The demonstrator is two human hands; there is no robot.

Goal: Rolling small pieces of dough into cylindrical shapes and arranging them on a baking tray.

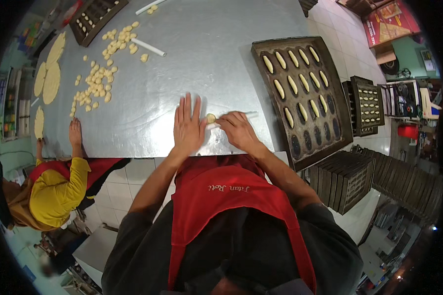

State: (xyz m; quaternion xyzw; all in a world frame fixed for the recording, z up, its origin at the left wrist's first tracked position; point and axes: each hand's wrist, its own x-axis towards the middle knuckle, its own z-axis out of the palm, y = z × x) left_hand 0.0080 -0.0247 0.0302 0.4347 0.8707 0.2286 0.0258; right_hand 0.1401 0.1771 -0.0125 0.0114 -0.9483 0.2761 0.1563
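Near the front edge of the steel table (206, 64), a small ball of dough (210, 118) lies between my two hands. My left hand (187, 125) is stretched out with its fingers extended, its thumb close beside the dough ball. My right hand (237, 130) is closed over a thin white rolling pin (252, 114), whose ends stick out on both sides of the fingers. The pin's left end lies just below the dough ball. Whatever is under my left palm is hidden.
A dark moulded baking tray (347, 123) at the right holds rows of dough sticks, its nearest hollows unfilled. Many dough balls (97, 78) lie at the left, near another white rolling pin (148, 47) and flat dough sheets (51, 81). A co-worker in yellow (54, 196) stands left. Stacked trays (342, 179) stand right.
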